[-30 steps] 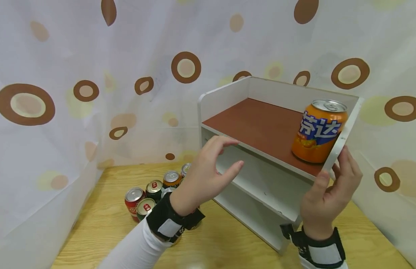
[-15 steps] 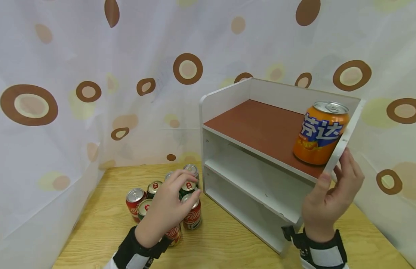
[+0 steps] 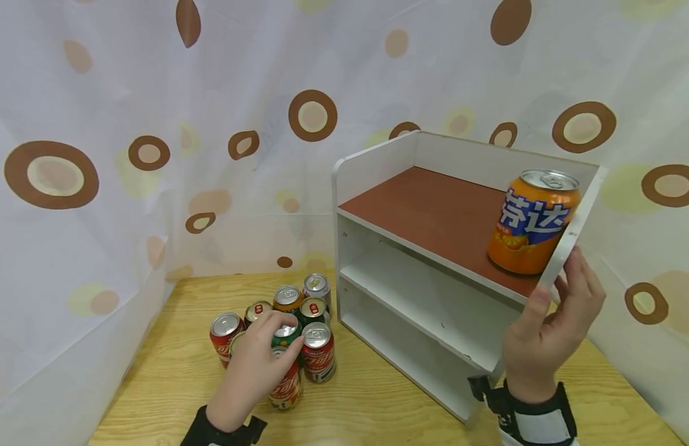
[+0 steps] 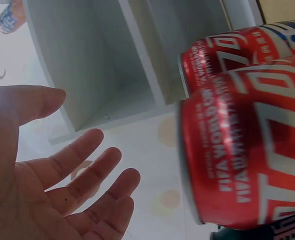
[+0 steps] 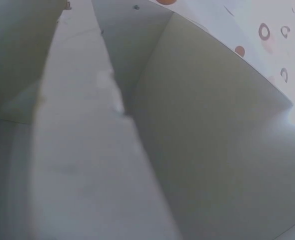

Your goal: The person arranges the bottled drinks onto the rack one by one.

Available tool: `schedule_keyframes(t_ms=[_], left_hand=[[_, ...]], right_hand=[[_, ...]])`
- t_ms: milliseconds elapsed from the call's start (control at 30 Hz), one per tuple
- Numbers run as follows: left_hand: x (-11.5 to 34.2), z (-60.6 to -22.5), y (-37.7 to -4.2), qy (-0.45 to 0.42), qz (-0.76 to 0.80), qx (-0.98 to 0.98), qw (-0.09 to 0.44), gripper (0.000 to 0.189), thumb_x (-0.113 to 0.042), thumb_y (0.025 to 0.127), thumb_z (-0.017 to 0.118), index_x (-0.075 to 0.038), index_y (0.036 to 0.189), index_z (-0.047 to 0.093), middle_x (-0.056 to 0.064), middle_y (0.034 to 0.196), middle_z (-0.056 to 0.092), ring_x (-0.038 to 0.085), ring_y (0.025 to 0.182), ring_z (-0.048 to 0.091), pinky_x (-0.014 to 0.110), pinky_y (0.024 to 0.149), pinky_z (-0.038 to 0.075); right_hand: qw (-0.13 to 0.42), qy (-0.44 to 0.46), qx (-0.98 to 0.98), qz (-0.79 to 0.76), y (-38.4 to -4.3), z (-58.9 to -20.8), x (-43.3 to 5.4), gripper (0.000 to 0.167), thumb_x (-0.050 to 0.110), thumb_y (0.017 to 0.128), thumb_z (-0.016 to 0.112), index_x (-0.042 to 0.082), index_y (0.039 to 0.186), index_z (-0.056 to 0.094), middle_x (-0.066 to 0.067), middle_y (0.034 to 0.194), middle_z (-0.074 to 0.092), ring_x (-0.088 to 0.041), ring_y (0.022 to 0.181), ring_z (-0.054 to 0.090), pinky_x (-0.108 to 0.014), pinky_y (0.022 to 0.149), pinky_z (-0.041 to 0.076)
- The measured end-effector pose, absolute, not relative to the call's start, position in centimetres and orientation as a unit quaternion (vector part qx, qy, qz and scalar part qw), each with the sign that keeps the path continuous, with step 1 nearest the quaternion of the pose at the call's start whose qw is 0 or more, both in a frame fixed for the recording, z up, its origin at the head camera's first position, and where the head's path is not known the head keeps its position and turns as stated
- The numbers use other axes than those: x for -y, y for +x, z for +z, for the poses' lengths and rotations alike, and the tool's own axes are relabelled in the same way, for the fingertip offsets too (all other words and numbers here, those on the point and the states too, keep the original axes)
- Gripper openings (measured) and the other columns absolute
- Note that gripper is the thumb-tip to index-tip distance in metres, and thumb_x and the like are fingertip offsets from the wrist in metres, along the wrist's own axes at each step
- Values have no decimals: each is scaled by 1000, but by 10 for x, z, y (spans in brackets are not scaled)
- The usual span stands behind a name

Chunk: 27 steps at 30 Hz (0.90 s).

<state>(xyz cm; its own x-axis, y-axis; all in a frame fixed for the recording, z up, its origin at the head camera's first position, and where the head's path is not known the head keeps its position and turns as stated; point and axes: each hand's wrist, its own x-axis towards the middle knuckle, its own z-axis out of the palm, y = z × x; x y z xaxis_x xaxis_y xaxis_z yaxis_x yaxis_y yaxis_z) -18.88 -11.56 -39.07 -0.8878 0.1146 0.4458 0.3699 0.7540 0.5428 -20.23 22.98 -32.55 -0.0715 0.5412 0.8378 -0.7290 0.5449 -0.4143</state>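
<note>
My left hand [image 3: 255, 365] reaches over a cluster of drink cans, thumb and fingers spread apart. Under its fingertips is a green can [image 3: 286, 332]; a red can [image 3: 286, 393] stands below the thumb, and another red can [image 3: 319, 354] is just right of it. In the left wrist view nothing lies between the fingers, and a red can [image 4: 237, 155] looms close by. My right hand [image 3: 553, 337] holds the right side panel of a white shelf unit [image 3: 372, 145], thumb at the front edge and fingers outside. The right wrist view shows shelf boards [image 5: 87, 150] but no fingers.
An orange soda can [image 3: 530, 226] stands upright on the brown top board [image 3: 428, 204], against the right side panel. Further cans, including a silver one [image 3: 317, 288] and a red one [image 3: 226, 334], stand on the wooden table [image 3: 155, 371]. A patterned curtain [image 3: 255, 204] hangs behind.
My left hand has come down and left from in front of the shelf unit to the cans. The right hand keeps its place on the side panel; the orange can has stayed put.
</note>
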Motion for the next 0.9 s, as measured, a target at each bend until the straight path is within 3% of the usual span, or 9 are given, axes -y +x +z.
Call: schedule_keyframes(t_ms=[333, 600, 900], left_hand=[[117, -405, -182, -116, -307, 932, 155, 25, -24, 90, 81, -8, 108, 72, 4, 110, 67, 28, 106, 66, 47, 90, 56], [121, -417, -178, -98, -288, 940, 155, 32, -26, 88, 83, -8, 111, 69, 6, 108, 65, 24, 103, 62, 44, 87, 54], [122, -430, -179, -94, -282, 944, 142, 36, -27, 88, 83, -8, 114, 66, 5, 110, 63, 23, 106, 62, 44, 92, 55]], right_hand=[[673, 84, 564, 471, -202, -326, -230, 67, 46, 102, 60, -13, 132, 55, -15, 134, 56, -30, 131, 50, -28, 109, 47], [672, 83, 565, 472, -203, -325, -230, 68, 47, 101, 61, -12, 133, 56, -16, 134, 56, -30, 131, 50, -27, 109, 47], [671, 81, 563, 475, -203, -326, -229, 67, 47, 101, 61, -12, 132, 56, -15, 135, 56, -29, 130, 50, -27, 108, 47]])
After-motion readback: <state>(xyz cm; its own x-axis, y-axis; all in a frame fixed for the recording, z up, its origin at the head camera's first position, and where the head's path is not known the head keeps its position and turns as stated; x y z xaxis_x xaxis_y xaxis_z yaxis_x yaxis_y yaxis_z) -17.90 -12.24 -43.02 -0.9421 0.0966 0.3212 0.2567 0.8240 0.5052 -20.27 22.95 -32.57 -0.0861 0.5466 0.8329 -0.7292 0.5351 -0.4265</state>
